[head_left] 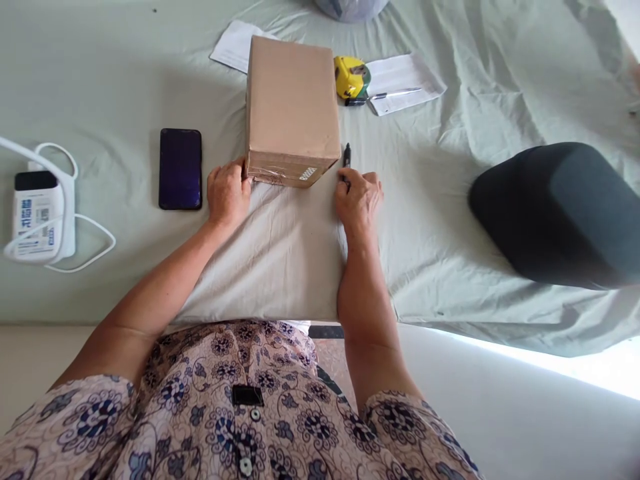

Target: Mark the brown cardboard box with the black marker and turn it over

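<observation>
A brown cardboard box (pixel 291 110) stands on the pale green sheet (pixel 110 80) in front of me, its near face taped. My left hand (pixel 228 194) rests at the box's near left corner, fingers curled against it. My right hand (pixel 358 199) lies just right of the box, closed around a black marker pen (pixel 347 156) that points away from me.
A dark phone (pixel 181 168) lies left of the box. At far left is a white device with a cable (pixel 37 213). Behind the box are a yellow tape measure (pixel 351 77), papers (pixel 407 80) with a pen, and another paper (pixel 235 43). A dark cushion (pixel 560 213) sits right.
</observation>
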`<state>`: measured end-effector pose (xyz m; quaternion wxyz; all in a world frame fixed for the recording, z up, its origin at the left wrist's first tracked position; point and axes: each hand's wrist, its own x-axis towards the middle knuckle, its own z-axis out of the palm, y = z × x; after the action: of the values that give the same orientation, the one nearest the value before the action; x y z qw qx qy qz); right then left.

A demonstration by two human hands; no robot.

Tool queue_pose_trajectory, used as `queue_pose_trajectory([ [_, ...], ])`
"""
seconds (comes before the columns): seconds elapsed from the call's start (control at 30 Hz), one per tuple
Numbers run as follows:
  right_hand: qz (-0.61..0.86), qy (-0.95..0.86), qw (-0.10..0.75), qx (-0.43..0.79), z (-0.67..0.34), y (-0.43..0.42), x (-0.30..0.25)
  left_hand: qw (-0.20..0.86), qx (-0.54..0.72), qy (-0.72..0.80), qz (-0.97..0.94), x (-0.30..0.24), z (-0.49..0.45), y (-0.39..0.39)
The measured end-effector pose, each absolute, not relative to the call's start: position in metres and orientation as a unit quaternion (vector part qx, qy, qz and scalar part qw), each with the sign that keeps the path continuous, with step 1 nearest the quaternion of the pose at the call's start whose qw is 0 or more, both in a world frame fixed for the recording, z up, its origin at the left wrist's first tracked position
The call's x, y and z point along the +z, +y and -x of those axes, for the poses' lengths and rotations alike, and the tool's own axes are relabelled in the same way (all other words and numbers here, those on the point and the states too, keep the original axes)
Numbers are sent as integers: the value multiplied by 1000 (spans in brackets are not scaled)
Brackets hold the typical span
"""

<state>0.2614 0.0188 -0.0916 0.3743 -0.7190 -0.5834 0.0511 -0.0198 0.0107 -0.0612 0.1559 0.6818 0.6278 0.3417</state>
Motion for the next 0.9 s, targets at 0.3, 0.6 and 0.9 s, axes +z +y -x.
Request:
queue_pose_trajectory([
  [0.3,608,-569,554,4,-257,7,-51,176,348,629,-673,-56,23,8],
  [0.6,332,-816,471,40,-170,-43,-48,174,352,612,-687,-53,25,6],
  [0.9,382,-800,463,-16,-162,-41,-42,222,438,628,-603,-51,33,6],
])
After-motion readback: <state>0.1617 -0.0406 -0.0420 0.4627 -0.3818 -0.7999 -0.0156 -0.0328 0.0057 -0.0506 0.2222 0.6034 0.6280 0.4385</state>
